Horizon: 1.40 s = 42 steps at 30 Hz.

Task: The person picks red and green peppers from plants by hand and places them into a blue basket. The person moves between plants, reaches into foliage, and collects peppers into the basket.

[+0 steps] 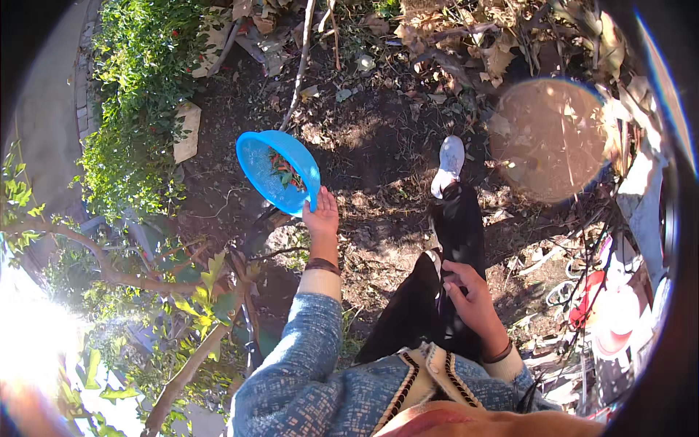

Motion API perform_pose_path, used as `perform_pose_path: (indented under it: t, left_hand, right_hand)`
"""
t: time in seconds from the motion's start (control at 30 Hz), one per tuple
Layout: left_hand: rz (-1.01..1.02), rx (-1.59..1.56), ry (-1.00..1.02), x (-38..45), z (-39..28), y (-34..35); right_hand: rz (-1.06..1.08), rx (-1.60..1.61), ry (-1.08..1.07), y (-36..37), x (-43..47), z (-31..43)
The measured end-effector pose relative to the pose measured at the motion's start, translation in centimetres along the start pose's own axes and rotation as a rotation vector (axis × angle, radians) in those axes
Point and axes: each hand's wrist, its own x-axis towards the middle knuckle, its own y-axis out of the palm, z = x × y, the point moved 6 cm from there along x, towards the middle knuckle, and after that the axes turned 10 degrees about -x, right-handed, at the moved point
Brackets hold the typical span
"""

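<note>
A blue plastic basin (255, 173), perhaps a colander, hangs tilted out to my left above the soil. My left hand (321, 213) grips its near right rim, with the thumb over the edge and the fingers along the outside. Inside lies a small heap of red and green chili peppers (285, 168), some with leaves. My right hand (468, 295) is in front of my dark trousers (461, 229), fingers curled and thumb out. I see nothing plainly held in it, and its inner side is hidden.
Leafy green plants with small red fruits (136, 104) border a paved path (46, 109) at left. Branches (185, 371) rise close at lower left. A thin pole (300, 65) stands beyond the basin. Dry leaves (491, 54) cover the far ground; red and white items (592, 300) lie at right.
</note>
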Motion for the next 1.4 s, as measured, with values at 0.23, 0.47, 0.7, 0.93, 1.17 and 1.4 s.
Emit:
perform_pose_path:
  t: [0.23,0.47,0.7,0.93,1.17,1.4]
  left_hand:
    - [-0.159,-0.083,0.113,0.4,-3.1,7.2]
    - [-0.235,-0.035,0.176,5.2,-9.5,9.6]
    - [-0.231,-0.054,0.175,12.3,-13.4,13.2]
    - [-0.338,-0.195,0.101,16.0,-16.5,12.0]
    - [-0.521,-0.108,0.007,18.0,-18.5,9.1]
    - [-0.563,0.017,-0.096,18.8,-19.9,9.9]
  right_hand:
    - [0.162,-0.132,0.017,-4.9,8.1,11.2]
    - [0.166,-0.181,-0.113,-2.8,18.1,17.7]
    - [-0.050,0.147,0.133,4.0,40.0,18.7]
    - [-0.011,0.056,0.129,2.7,45.4,20.1]
    - [-0.200,-0.330,0.462,-5.8,43.2,19.2]
    - [-0.173,-0.354,0.368,-5.5,45.2,16.1]
